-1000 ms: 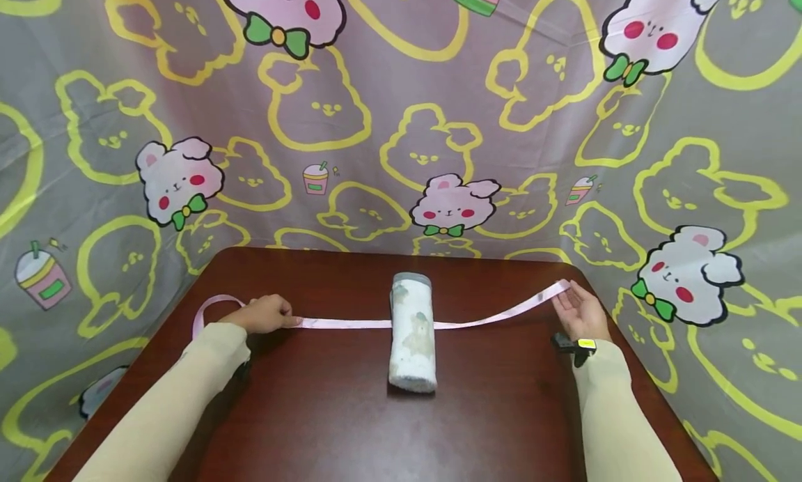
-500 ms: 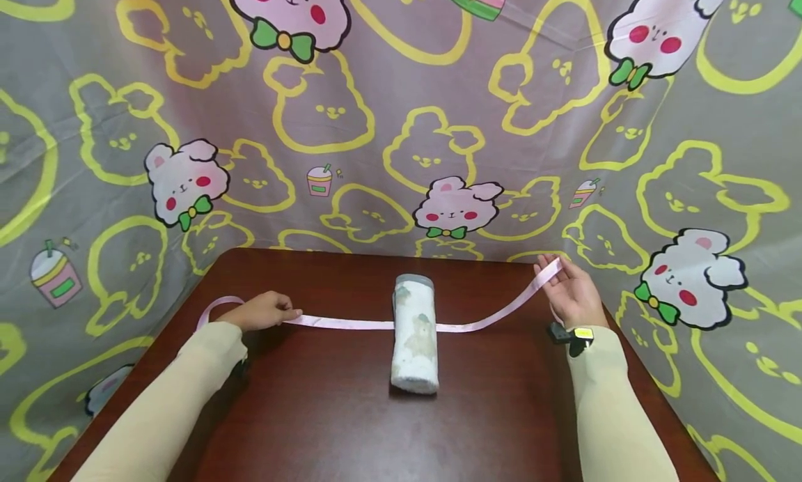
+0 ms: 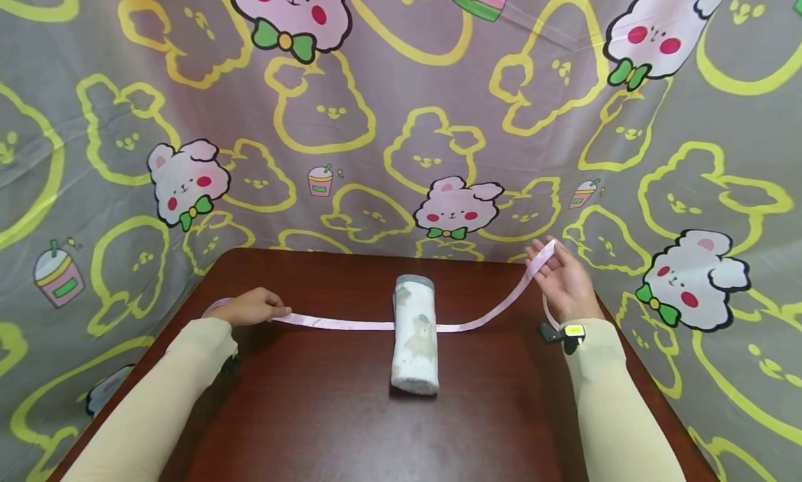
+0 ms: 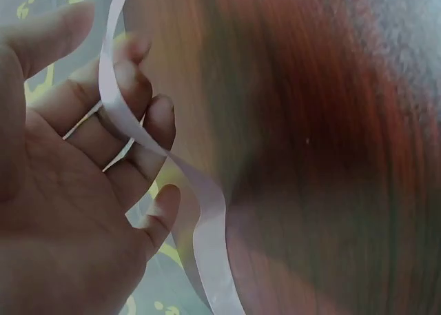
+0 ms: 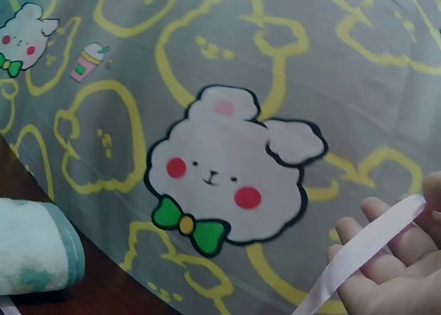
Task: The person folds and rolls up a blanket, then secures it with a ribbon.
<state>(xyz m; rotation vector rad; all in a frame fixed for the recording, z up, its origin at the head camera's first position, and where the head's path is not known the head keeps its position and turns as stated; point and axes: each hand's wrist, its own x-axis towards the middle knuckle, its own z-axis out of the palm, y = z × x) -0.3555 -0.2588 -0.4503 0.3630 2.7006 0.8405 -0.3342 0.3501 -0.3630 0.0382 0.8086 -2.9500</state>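
A pink satin ribbon point(image 3: 338, 324) runs sideways across the table and passes under a rolled white towel point(image 3: 415, 350) with grey-green trim and a faded bear print. On the right, my right hand point(image 3: 564, 283) is raised palm up and pinches the ribbon between thumb and forefinger; a tail hangs by the wrist. At the left end, my left hand point(image 3: 250, 306) is beside the ribbon. The left wrist view shows the ribbon point(image 4: 213, 225) lying slack across its loosely bent fingers point(image 4: 127, 80), with the thumb apart.
The dark reddish-brown table point(image 3: 313, 412) has its far edge against a grey curtain point(image 3: 351, 71) printed with rabbits and yellow outlines. More curtain hangs along both sides. A watch-like device with a yellow face point(image 3: 574, 331) sits on the right wrist.
My right hand has risen and moved inward, lifting its length of ribbon into a steeper curve. My left hand has shifted slightly left. The rolled towel stays put.
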